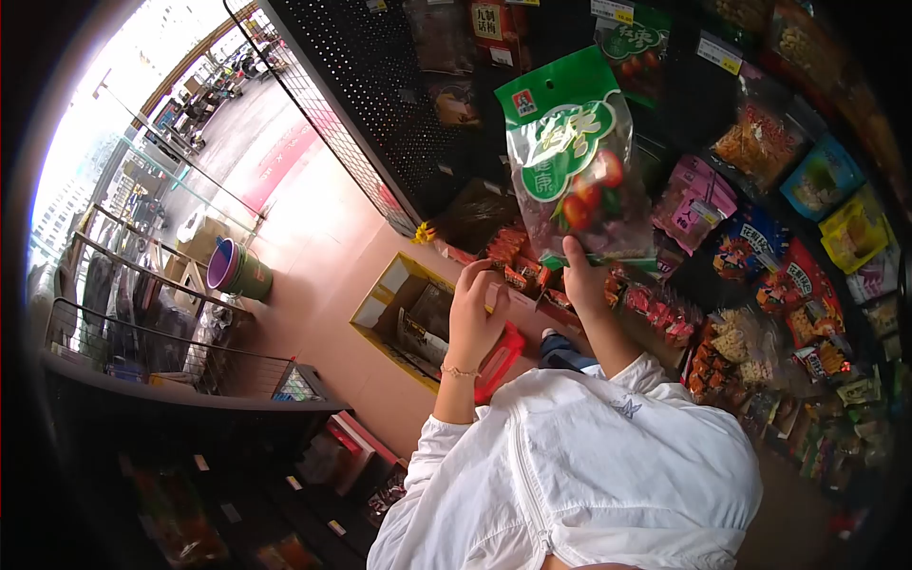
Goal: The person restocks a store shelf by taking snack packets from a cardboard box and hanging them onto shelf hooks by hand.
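Observation:
A clear bag of red dates (570,166) with a green header and green lettering is held up before the shelves. My right hand (584,290) grips it at the bottom edge, thumb on the front and the other fingers hidden behind. My left hand (478,318), with a thin bracelet at the wrist, hovers left of and below the bag, apart from it. Its fingers are loosely bent, the thumb stands off from them, and nothing shows in it. Another green-topped bag (635,52) hangs behind the held one.
Snack packets hang on the dark perforated rack (370,104) and fill the shelves to the right. On the floor are an open yellow cardboard box (380,318), a red plastic basket (501,361) and stacked buckets (242,271). A dark shelf (190,404) runs along the lower left.

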The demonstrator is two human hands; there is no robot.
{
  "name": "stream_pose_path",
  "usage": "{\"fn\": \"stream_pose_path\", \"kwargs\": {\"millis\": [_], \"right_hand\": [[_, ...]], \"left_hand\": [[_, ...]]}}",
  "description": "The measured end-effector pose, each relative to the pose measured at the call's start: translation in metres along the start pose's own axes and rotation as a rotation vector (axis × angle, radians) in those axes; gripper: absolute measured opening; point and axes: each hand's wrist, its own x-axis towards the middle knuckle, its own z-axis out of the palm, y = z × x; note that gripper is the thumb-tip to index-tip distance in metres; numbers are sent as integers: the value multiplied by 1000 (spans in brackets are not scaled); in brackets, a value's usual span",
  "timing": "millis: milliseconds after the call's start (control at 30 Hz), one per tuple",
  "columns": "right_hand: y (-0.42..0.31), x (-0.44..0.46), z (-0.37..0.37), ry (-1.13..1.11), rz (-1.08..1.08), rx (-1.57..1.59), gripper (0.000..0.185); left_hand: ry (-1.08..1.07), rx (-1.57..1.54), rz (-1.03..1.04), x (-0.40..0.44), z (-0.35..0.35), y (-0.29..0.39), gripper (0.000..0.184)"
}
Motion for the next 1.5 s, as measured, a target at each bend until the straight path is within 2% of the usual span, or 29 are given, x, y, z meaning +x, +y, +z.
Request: {"fn": "stream_pose_path", "kwargs": {"millis": [33,67,100,167,200,267,400,467,500,567,600,633,667,700,733,767,833,1033,1133,1333,1400,1500], "right_hand": [[-4,3,-6,10,-1,-6,36],[-9,7,-11,102,116,-6,36],[-11,11,-13,111,112,89,36],[-14,20,-16,119,105,185,36],[-14,24,-18,147,85,225,37],[-15,36,-21,167,69,266,37],[-16,72,-25,226,60,348,41],[-6,99,-35,214,53,301,42],[-7,109,-38,208,51,251,43],[-10,129,-43,187,30,279,46],[-10,139,-48,139,17,279,48],[-10,149,-52,91,3,278,49],[-10,156,-57,128,51,236,45],[-9,163,-63,133,49,239,45],[-10,169,-69,166,188,180,41],[-8,173,-72,136,159,161,42],[-5,182,-78,106,126,146,43],[-4,204,-87,-43,107,292,52],[-8,212,-85,20,194,158,53],[-1,224,-79,68,109,135,54],[-1,225,-74,61,61,279,54],[-7,221,-66,106,84,315,55]], "left_hand": [[-92,10,-141,-7,7,-23,11],[-198,65,-275,-18,17,-50,18],[-300,124,-407,-32,28,-76,25],[-447,372,-560,-64,51,-107,42],[-445,372,-560,-77,59,-119,42],[-620,465,-667,-93,72,-135,55],[-592,479,-695,-96,68,-150,51],[-538,319,-673,-97,65,-176,40],[-462,350,-662,-95,64,-170,28],[-505,373,-709,-93,65,-174,23],[-507,378,-703,-93,68,-178,23],[-506,370,-784,-94,71,-183,24],[-505,361,-866,-97,76,-187,26],[-508,366,-863,-99,80,-183,26],[-441,452,-904,-101,85,-176,28],[-370,538,-943,-103,88,-170,30],[-380,565,-943,-110,90,-169,33],[-317,619,-974,-108,92,-153,27],[-294,640,-1025,-106,97,-152,25],[-256,701,-1059,-106,103,-149,24],[-242,704,-1066,-109,103,-150,23],[-256,692,-1077,-108,103,-151,23]]}}
